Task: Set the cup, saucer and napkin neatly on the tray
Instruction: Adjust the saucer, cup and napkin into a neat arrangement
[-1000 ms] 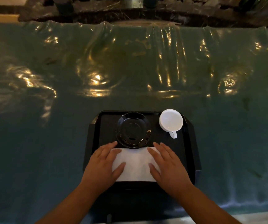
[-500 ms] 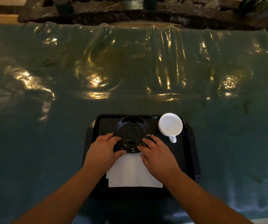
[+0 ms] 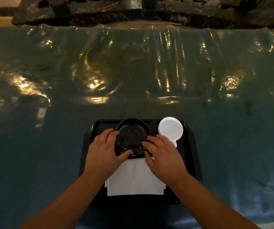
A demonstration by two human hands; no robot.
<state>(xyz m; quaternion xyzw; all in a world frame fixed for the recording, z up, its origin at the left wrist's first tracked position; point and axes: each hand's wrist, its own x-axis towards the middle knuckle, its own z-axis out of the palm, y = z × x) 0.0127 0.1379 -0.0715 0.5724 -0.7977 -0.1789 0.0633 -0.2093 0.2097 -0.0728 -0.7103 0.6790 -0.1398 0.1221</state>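
Both hands grip the glossy black round saucer (image 3: 131, 138) at the tray's far edge: left hand (image 3: 104, 154) and right hand (image 3: 163, 157) curl their fingers onto its opposite rims. Sliding it carelessly could knock the white ceramic cup (image 3: 170, 128) just beside it at the black rectangular plastic tray's (image 3: 192, 152) far right corner, or ruck the folded white paper napkin (image 3: 135, 178) by the near edge.

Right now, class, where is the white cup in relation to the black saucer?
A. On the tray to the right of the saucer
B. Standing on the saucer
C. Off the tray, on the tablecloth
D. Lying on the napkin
A: the white cup stands on the tray to the right of the black saucer, which both hands grip by its rim; nothing sits on the saucer.
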